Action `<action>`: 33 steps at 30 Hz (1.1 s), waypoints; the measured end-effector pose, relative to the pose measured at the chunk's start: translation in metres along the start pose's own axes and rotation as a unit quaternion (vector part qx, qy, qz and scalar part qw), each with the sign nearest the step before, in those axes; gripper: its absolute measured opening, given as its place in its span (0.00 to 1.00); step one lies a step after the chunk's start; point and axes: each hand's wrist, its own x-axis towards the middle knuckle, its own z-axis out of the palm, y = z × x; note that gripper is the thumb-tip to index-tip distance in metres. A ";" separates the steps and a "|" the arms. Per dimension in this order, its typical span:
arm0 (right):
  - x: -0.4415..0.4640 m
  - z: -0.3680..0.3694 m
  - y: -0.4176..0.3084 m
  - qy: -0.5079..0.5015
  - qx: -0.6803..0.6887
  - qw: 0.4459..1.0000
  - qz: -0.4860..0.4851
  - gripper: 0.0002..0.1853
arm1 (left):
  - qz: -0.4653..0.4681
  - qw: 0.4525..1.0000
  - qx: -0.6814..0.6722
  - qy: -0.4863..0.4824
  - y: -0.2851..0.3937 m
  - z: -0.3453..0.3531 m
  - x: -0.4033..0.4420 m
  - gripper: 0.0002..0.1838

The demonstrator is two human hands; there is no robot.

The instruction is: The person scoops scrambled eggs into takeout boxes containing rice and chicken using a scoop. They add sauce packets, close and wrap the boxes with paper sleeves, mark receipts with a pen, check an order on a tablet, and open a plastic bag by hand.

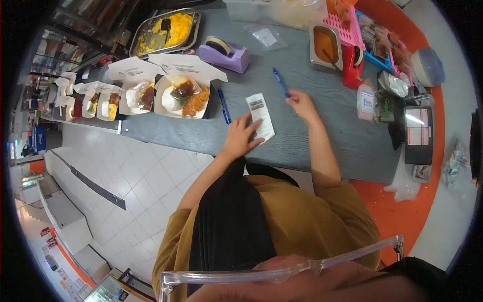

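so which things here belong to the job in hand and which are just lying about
Seemingly in use:
white printed paper slip, under the left hand
blue pen, in the right hand

Probably just lying about:
second blue pen
purple plastic tape dispenser
red tape dispenser

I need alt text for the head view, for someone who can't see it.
A person's left hand rests on a printed slip on a grey table while the right hand holds a blue pen. Farther left are a second pen, open food boxes and a purple tape dispenser.
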 end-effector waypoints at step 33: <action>-0.071 0.060 -0.041 0.168 0.111 0.962 -0.186 0.07 | -0.053 0.998 -0.030 0.036 -0.006 0.005 0.003 0.39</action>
